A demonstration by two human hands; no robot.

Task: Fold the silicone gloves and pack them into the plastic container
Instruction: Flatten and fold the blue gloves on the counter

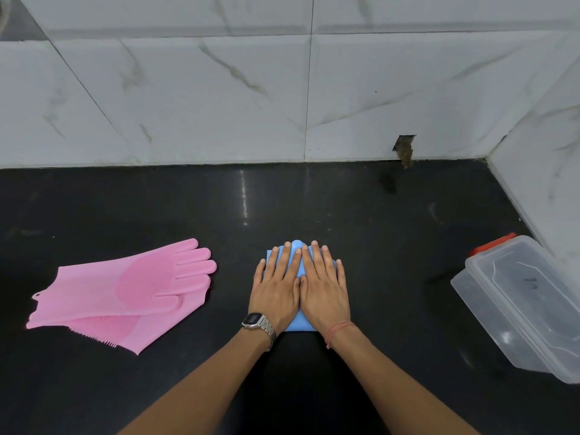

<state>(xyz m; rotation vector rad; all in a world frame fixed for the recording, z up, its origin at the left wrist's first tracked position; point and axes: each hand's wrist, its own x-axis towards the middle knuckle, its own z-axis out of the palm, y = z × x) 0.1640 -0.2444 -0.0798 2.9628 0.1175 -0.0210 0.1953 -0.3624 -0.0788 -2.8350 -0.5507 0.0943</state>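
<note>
- Pink gloves point(122, 293): left on the table point(376, 233), two overlapped, flat, unfolded. Soft silicone, likely grippy and springy; take at cuff and fingers to fold.
- Left hand point(276, 284) and right hand point(323, 285): side by side, touching, fingers flat (gripping nothing), pressing the folded blue glove point(299, 265) at centre. It will probably spring open if released; pinch across the fold.
- Container point(521, 306): far right, lid on, red clip.

bare forearms, steel wristwatch point(258, 325), orange thread bracelet point(338, 329)
</note>
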